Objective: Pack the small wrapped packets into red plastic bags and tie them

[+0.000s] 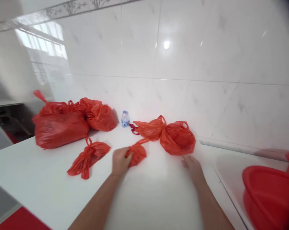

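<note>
My left hand is closed around the side of a small red plastic bag, whose loose handle trails up and to the right. Just below a round, open-topped red plastic bag is my right hand, somewhat blurred, with its fingers stretched out and nothing visible in them. Whether its fingertips touch that bag's lower edge I cannot tell. Another crumpled red bag lies against the round one, by the wall. To the left of my left hand rests a knotted red bag.
Large filled red bags stand at the back left of the white table. Near the tiled wall are a small water bottle and a dark red strap-like item. Red plastic basins sit at the right edge.
</note>
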Demonstrator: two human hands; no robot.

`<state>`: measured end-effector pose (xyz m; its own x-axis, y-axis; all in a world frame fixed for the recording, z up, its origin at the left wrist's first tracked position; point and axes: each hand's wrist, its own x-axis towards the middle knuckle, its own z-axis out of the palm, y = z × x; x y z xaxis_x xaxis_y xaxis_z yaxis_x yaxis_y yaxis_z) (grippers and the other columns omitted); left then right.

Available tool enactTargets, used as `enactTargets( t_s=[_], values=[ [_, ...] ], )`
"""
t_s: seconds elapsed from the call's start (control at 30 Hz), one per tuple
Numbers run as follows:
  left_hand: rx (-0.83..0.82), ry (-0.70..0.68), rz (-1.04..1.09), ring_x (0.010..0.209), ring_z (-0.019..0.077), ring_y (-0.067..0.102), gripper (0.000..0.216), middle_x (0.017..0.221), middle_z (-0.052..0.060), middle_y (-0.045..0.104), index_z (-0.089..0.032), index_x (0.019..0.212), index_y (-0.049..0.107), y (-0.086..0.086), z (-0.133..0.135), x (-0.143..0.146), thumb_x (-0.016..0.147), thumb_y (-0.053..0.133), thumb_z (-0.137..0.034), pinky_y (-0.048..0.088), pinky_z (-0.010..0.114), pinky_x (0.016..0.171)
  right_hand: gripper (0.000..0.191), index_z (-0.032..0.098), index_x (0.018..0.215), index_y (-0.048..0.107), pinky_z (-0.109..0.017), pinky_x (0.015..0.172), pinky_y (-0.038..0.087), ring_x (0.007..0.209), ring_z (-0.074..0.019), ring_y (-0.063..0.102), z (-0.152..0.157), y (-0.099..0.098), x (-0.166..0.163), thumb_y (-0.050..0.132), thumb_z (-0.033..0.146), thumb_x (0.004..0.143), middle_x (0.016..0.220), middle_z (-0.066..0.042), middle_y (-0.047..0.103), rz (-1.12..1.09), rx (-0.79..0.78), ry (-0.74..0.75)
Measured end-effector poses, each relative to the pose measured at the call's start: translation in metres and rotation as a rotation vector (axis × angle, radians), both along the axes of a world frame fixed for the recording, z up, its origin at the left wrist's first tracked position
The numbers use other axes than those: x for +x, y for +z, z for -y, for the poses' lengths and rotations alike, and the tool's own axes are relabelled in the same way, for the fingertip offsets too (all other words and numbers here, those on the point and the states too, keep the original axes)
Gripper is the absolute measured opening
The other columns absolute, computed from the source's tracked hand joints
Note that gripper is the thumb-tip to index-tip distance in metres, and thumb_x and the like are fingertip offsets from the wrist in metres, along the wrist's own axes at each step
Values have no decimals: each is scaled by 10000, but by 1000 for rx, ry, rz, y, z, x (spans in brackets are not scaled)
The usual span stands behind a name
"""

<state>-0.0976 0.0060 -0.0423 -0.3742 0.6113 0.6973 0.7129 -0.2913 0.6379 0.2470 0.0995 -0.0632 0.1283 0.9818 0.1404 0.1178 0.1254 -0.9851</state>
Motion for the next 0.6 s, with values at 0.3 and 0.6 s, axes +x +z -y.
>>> enactTargets(
  t_s=[0.3, 0.6],
  values=[
    [96, 643, -394, 1298, 370, 341, 443, 1441, 100, 383, -263, 1173, 539, 4, 22, -31, 752, 597, -385, 138, 610, 1042, 243, 196, 668, 610, -267, 571, 397, 596, -157, 539, 3, 0, -14, 572, 433, 708, 593, 14, 582, 171, 49, -14],
    [-259, -73, -673, 1331, 287, 353, 449, 1456, 109, 379, -260, 1270, 522, -28, -9, 17, 839, 505, -383, 357, 457, 1025, 188, 218, 662, 581, -282, 568, 371, 591, -172, 509, 6, 3, -30, 489, 351, 757, 621, 1, 585, 317, 121, -177]
  ],
)
